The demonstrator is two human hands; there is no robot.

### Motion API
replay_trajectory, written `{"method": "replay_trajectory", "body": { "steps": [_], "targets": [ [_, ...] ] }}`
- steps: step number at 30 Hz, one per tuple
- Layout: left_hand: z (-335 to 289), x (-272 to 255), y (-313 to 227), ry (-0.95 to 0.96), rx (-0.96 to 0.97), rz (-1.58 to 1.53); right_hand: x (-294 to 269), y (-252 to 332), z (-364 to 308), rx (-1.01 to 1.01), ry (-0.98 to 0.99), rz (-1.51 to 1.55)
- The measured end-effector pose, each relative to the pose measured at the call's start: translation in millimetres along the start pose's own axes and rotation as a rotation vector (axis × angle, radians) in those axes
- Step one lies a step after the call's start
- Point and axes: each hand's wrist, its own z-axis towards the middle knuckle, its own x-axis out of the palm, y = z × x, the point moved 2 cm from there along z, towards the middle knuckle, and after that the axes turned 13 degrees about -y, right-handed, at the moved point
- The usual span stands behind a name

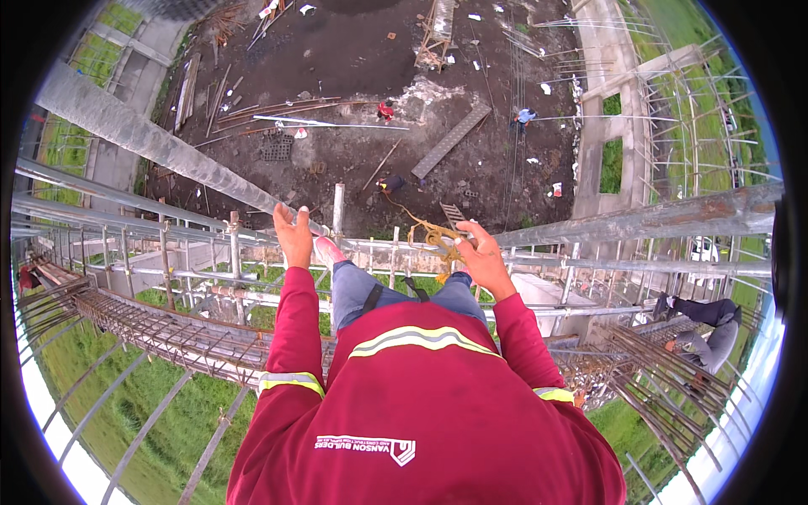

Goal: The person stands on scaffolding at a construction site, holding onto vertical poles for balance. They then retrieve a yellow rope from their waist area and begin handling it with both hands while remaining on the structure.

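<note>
Rope (433, 240), yellow-brown and bunched in loose loops, hangs at the fingertips of the right hand (486, 261), and a thin strand trails from it toward a stooping person (390, 183) on the ground far below. The right hand is half curled, thumb and forefinger parted; I cannot tell whether a loop is pinched between them. The left hand (295, 241) is wide and looks empty, its thumb away from the raised fingers, just beside the near end of a thick grey pole (168, 145); contact between the two cannot be made out.

The step in hand seems to be managing the rope at height. In my judgement, the next move calls for a sure grip on the loops and steady balance, since slack strands could snag or slip down.

Beneath the hands, the support is a lattice of scaffold tubes (673, 267) with gaps between them, the person's blue trousers (353, 290) showing among them. To the left runs a rebar cage (160, 324); to the right, a co-worker in grey (717, 347) is near a cluster of bars. The place is an open-air building site: dark soil (337, 42), a perforated plank (452, 141), a person in red (385, 110), another in blue (523, 116), and green grass (143, 421) around the outside.
</note>
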Motion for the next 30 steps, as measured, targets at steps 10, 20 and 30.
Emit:
{"method": "replay_trajectory", "body": {
  "steps": [10, 20, 30],
  "targets": [
    [-146.1, 99.5, 30.4, 0.948, -0.748, 0.187, 6.6, 37.6, -16.8, -0.224, 0.08, 0.123],
    [-160.8, 117.3, 37.7, 0.909, -1.093, -0.07, -6.5, 91.5, -52.5, -0.246, 0.304, 0.048],
    [-149.6, 110.9, 73.9, 0.694, -1.133, -0.22, -2.5, 113.8, -58.1, -0.427, 0.427, -0.086]
  ]
}}
